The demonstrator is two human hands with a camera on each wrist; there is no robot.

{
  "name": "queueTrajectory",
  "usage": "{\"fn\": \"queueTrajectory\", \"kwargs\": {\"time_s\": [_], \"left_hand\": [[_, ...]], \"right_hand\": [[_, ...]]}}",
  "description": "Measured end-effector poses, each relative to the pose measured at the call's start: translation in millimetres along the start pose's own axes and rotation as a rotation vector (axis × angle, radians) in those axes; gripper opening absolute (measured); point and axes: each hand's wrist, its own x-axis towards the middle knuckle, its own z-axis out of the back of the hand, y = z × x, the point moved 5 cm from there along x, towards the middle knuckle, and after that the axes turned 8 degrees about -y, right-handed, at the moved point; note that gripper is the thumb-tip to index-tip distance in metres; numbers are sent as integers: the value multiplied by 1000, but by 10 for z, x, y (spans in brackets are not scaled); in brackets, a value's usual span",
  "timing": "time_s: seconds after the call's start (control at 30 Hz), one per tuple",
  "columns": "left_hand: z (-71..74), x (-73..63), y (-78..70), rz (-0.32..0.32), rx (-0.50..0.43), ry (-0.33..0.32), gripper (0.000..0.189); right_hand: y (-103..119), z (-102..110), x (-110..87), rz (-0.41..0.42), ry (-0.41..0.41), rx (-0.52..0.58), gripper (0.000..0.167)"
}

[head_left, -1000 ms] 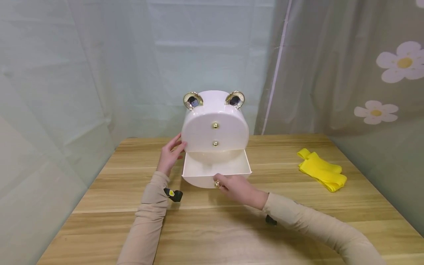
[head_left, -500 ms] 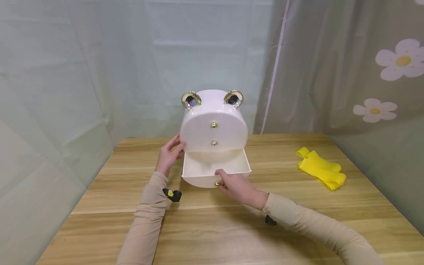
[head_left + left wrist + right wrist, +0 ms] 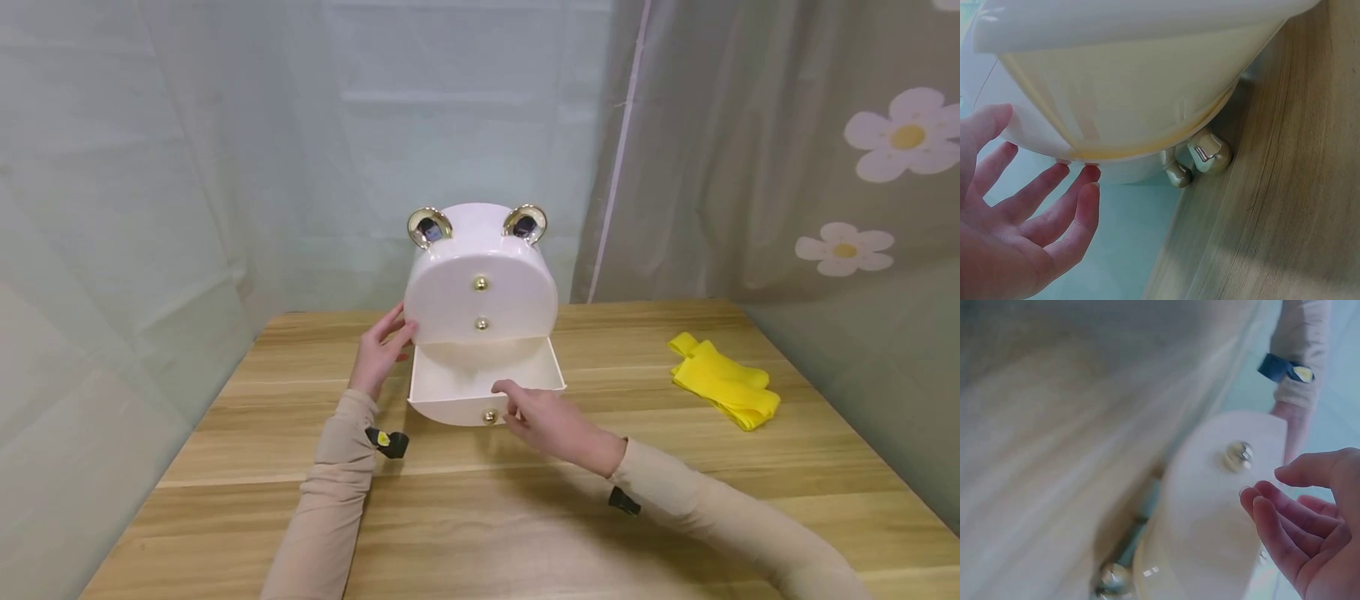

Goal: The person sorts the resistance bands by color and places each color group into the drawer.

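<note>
A white, round-topped drawer cabinet (image 3: pixel 517 292) with two gold-rimmed eyes stands at the middle of the table. Its bottom drawer (image 3: pixel 446 412) is pulled out, and nothing shows inside it. My left hand (image 3: pixel 375 357) rests its spread fingertips along the cabinet's left side; the left wrist view has these fingertips (image 3: pixel 1090 172) right at the lower edge. Just right of the drawer's gold knob (image 3: pixel 490 416) hovers my right hand (image 3: pixel 553 423), its fingers loosely bent and nothing between them. A small gap separates thumb and fingers from the knob (image 3: pixel 1239 455) in the right wrist view.
A folded yellow cloth strip (image 3: pixel 723 383) lies on the wooden table (image 3: pixel 480 533) at the right. Pale curtains (image 3: pixel 465 125) hang behind the table, with a grey flowered one (image 3: pixel 735 167) along the right side.
My right hand has let go of the drawer knob and moved slightly right, away from it. The drawer stays pulled out, and my left hand keeps its place on the cabinet's side.
</note>
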Motion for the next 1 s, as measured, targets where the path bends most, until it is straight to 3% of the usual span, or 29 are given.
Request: {"fn": "queueTrajectory", "kwargs": {"time_s": [0.2,0.43,0.7,0.87,1.0], "left_hand": [[-8,14,46,4,-3,-3,59],[-31,2,40,6,10,-1,59],[-22,-106,-109,35,-5,24,57],[-15,-1,37,4,5,3,61],[16,14,52,-7,7,-3,61]], "right_hand": [[-63,287,-14,58,-153,3,27],[-396,681,-103,-67,-251,-71,20],[-767,1028,-335,-276,-167,-224,18],[-1002,1201,-532,-403,-122,-256,19],[-1174,1327,-669,-484,-95,-246,20]]}}
